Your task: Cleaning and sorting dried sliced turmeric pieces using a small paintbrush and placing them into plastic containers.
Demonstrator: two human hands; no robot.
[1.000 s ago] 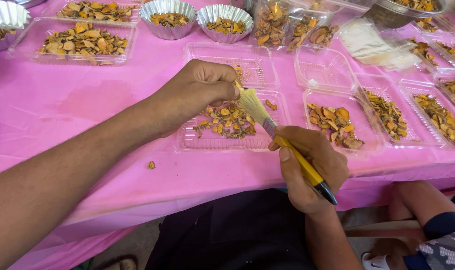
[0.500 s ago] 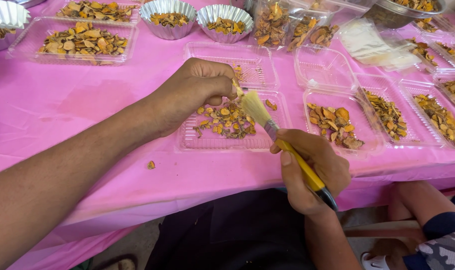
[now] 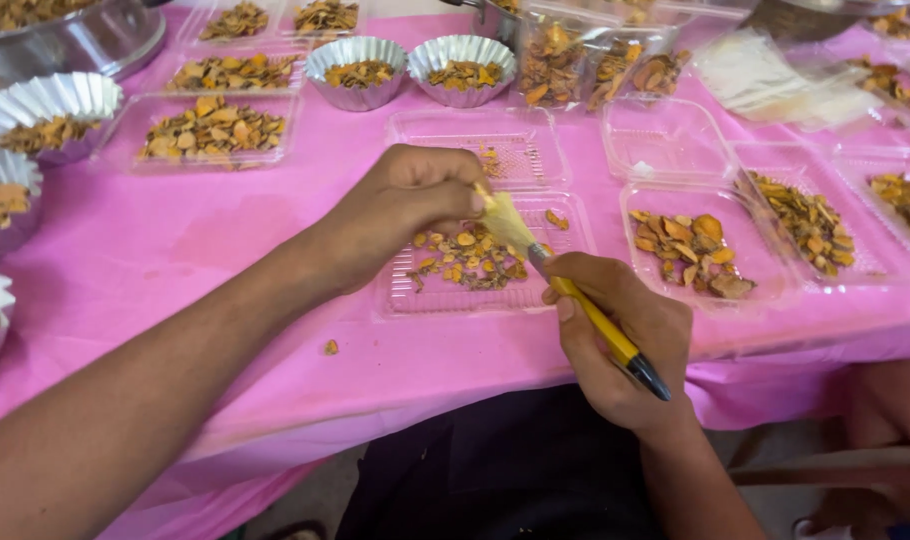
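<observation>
Clear plastic clamshell trays are spread over the pink cloth. One open tray (image 3: 475,262), rectangular and ribbed, is seen at centre, part-filled with orange-brown slices; its lid (image 3: 475,140) lies behind. A second tray (image 3: 710,250) sits just right. A stack of clear bags (image 3: 765,80) is seen top right.

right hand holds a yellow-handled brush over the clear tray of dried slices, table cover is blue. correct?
Not quite. The table cover is pink, not blue; the head view shows it. The rest stands: the right hand holds the yellow-handled brush over the clear tray of dried slices.
</observation>
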